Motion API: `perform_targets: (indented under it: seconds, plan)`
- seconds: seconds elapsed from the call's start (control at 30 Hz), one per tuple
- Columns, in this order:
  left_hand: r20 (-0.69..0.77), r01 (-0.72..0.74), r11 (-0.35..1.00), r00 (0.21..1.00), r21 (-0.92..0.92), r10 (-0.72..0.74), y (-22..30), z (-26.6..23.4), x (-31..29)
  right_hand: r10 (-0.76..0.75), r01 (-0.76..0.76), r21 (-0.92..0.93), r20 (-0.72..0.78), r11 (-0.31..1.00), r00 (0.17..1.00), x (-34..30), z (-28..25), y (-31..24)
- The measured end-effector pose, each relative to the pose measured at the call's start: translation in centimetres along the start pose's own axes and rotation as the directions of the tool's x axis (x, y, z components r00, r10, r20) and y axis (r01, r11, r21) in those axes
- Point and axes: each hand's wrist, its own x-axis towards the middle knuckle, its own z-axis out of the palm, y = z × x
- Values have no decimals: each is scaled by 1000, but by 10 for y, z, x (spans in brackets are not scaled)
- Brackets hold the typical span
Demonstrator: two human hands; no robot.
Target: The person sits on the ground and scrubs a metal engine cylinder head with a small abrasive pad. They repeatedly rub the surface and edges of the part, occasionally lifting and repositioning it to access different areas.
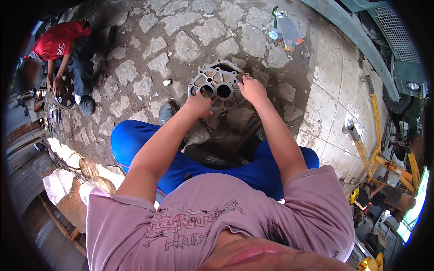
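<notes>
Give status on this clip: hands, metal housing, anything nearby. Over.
Left hand gripping near-left rim, right hand the right rim. Ribbed metal housing, bores facing the camera. Co-worker bent low at far left, well apart.

Grey metal housing (216,80), ribbed face showing, two large round bores, over stone paving (186,46)

left fingers (197,93) | right fingers (244,78) | gripping metal housing (216,81) | stone paving (186,45)
</notes>
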Motion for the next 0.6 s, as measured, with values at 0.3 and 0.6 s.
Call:
perform_targets:
  seconds: [0.3,0.6]
  plan:
    - [-41,-11,1000,999,24,11,3,-5,-5,-48,43,-78,-69,996,996,4,11,2]
    - [-2,-6,999,1000,-40,6,-1,-4,-1,-71,63,-194,-38,979,997,7,13,-8]
